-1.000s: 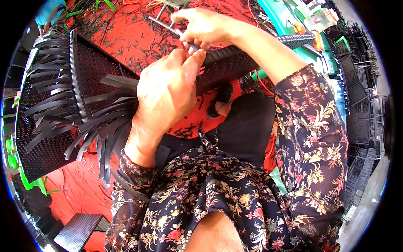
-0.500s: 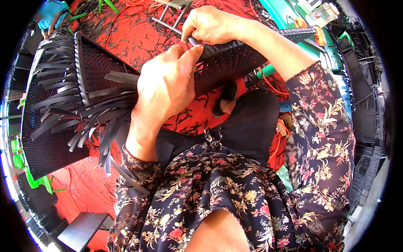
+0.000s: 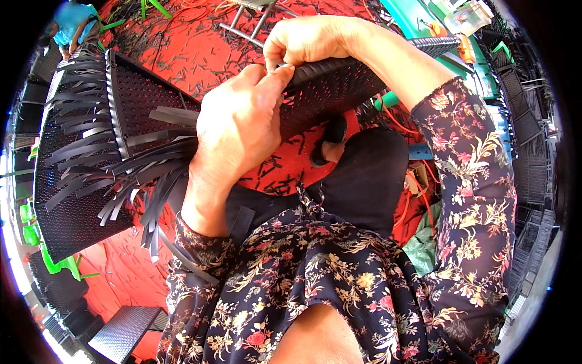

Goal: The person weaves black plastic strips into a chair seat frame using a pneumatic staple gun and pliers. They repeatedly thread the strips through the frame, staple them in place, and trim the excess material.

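Note:
A black woven panel [image 3: 324, 91], apparently furniture, stretches in front of me with a strip-wrapped top edge. My right hand [image 3: 312, 42] curls over that edge, thumb and fingers pinched together on a flat dark strip mostly hidden by the fingers. Pressed close beside it, my left hand [image 3: 236, 124] grips the same edge with its thumb on top. The panel continues to the left as another woven section [image 3: 151, 97], where many loose black strips [image 3: 91, 136] fan out from a ribbed edge. More loose ends [image 3: 160, 176] hang beside my left wrist.
Cut scraps litter the red ground sheet [image 3: 200, 48]. A metal-legged stool [image 3: 248, 24] stands ahead. At upper right, a clear jar [image 3: 470, 18] and an orange-handled tool [image 3: 465, 50] lie by a green surface. Another person [image 3: 74, 27] is at far left; a small woven table [image 3: 124, 330] stands lower left.
My right hand has tipped down and closer to my left thumb, and the strip piece that showed between them is now hidden. The left hand stays almost in place.

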Motion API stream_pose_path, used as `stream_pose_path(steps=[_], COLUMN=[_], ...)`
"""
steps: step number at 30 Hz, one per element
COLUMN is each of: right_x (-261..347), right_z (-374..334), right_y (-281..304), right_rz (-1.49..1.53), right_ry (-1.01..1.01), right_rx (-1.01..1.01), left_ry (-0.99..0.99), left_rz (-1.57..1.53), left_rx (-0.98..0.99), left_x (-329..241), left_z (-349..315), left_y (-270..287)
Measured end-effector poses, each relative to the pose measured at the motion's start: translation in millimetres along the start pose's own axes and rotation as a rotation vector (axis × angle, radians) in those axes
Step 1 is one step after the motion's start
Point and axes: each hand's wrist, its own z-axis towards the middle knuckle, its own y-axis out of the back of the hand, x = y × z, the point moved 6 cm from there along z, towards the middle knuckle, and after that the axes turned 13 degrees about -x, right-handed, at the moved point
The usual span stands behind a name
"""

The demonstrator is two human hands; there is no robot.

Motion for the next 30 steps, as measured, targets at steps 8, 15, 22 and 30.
stream_pose_path(steps=[8, 15, 22, 30], right_x=[39, 56, 55, 60], right_z=[-53, -103, -127, -111], right_y=[20, -19, -27, -16], right_rz=[-0.114, -0.415, -0.297, 0.101], right_ry=[0.368, 0.722, 0.893, 0.531], right_rx=[-0.51, -1.015, -1.183, -1.201], left_ry=[0.048, 0.11, 0.045, 0.046], left_rz=[-0.026, -0.078, -0.1, -0.086], left_rx=[-0.056, 0.016, -0.072, -0.132], left_x=[9, 9, 11, 4], left_z=[-3, 1, -4, -8], left_y=[0, -3, -3, 0])
